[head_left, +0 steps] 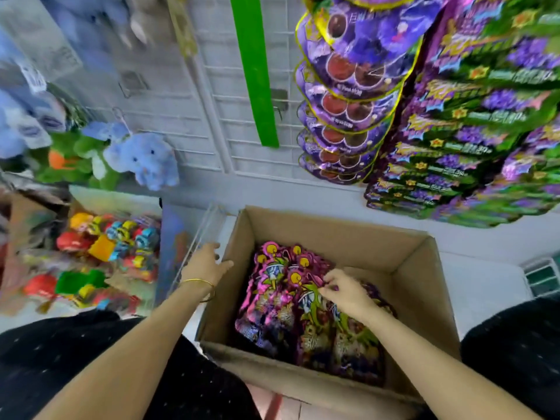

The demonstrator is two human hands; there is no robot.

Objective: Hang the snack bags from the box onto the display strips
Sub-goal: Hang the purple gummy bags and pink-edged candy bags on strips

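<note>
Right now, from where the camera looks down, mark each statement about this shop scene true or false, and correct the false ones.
1. The open brown cardboard box holds pink-and-purple snack bags. True.
2. The right hand is outside the box. False: it is inside, and its fingers pinch the top of a bag.
3. The green hanging display strip is full of bags. False: it hangs bare on the white wire grid.
4. A gold bangle sits at the wrist of the left hand. True.
5. The blue plush elephant hangs right of the box. False: it hangs to the left.
</note>
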